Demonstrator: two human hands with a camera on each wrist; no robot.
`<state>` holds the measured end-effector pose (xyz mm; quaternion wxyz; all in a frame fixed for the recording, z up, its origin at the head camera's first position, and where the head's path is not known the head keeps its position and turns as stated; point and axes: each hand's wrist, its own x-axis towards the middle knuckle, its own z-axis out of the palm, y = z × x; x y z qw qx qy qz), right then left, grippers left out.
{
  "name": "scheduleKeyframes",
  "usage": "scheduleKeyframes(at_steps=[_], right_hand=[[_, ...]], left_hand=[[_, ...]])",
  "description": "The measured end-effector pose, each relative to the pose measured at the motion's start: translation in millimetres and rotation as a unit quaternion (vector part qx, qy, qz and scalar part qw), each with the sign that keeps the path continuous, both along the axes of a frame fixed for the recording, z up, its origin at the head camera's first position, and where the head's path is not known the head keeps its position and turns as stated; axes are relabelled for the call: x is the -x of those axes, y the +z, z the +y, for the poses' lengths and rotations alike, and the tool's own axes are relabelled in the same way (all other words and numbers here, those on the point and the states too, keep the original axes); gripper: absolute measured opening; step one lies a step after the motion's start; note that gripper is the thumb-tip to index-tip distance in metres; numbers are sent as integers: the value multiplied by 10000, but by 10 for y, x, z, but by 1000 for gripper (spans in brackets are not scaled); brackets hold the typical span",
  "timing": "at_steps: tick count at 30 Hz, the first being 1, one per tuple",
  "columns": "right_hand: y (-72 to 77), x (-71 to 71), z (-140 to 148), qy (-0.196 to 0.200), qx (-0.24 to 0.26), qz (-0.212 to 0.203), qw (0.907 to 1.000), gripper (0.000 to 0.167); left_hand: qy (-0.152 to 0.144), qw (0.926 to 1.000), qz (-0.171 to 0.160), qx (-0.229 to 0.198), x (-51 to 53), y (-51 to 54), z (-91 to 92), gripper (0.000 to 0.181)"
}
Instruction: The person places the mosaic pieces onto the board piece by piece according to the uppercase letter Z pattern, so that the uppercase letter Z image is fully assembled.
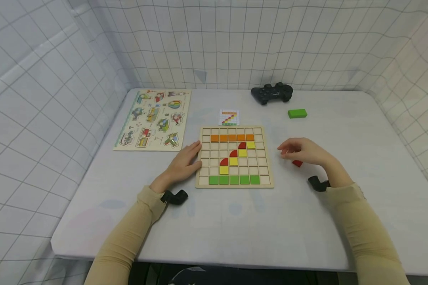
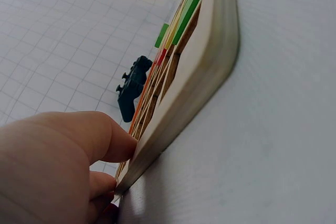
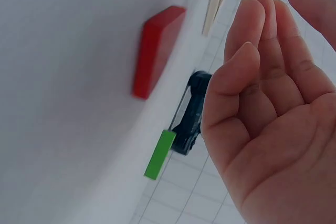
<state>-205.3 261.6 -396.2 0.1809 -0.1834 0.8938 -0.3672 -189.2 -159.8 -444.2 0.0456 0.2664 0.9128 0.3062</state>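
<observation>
A wooden grid board (image 1: 270, 174) lies flat on the table. It bears an orange row near the top, a green row at the bottom, and a diagonal of yellow squares and rounded red pieces between. My left hand (image 1: 183, 161) rests against the board's left edge, its thumb (image 2: 118, 141) touching the side. Right of the board, my right hand (image 1: 304, 151) hovers with loosely bent fingers and nothing visible in them. A red block (image 3: 157, 51) lies on the table below that hand, apart from it and partly hidden in the head view.
A small pattern card (image 1: 229, 117) lies just behind the board. At the back stand a black game controller (image 1: 272, 93) and a green block (image 1: 297, 113). A picture puzzle board (image 1: 153, 118) lies at the back left. Grid-patterned cloth walls surround the table's far sides.
</observation>
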Motion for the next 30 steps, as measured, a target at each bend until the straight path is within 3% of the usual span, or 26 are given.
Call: scheduleKeyframes(at_steps=[13, 30], right_hand=[[-64, -102, 327, -235, -152, 154, 9995, 32], [-119, -147, 447, -283, -174, -134, 9994, 43]], left_hand=[[11, 10000, -14, -18, -8, 7, -2, 62], [22, 10000, -1, -7, -5, 3, 0, 63]])
